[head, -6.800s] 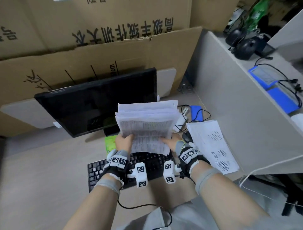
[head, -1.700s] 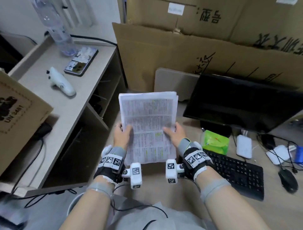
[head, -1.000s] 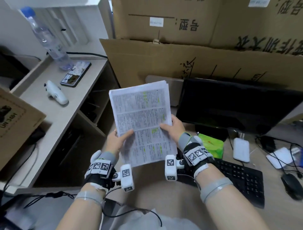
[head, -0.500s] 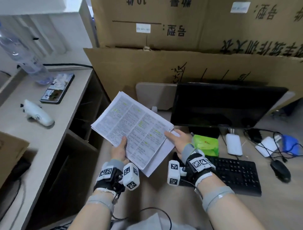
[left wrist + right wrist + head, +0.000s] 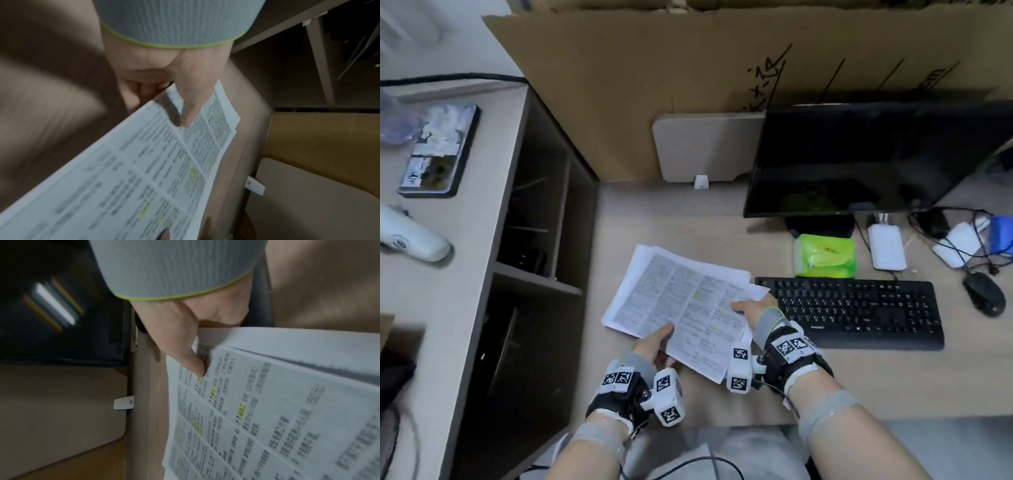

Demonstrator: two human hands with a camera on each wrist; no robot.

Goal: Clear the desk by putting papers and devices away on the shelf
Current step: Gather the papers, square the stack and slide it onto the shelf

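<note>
A stack of printed papers [image 5: 681,301] with yellow highlights is held low over the desk, tilted with its far corner toward the shelf unit [image 5: 530,260] on the left. My left hand [image 5: 655,346] pinches the near left edge, thumb on top [image 5: 185,113] and fingers under the papers [image 5: 144,162]. My right hand [image 5: 751,308] pinches the right edge, thumb pressed on the top sheet [image 5: 191,360] of the papers [image 5: 267,402]. The sheets are fanned slightly apart at the right corner.
A black keyboard [image 5: 859,308], green tissue pack [image 5: 825,255], white device [image 5: 887,246], mouse [image 5: 984,293] and tangled cables lie right of the papers. A dark monitor [image 5: 859,161] stands behind. On the shelf top lie a phone [image 5: 438,150] and a white handheld device [image 5: 410,236]. Cardboard lines the back.
The papers have come down from upright in front of me to nearly flat and low over the desk, turned toward the shelf. My view has dropped downward. Both hands kept their hold.
</note>
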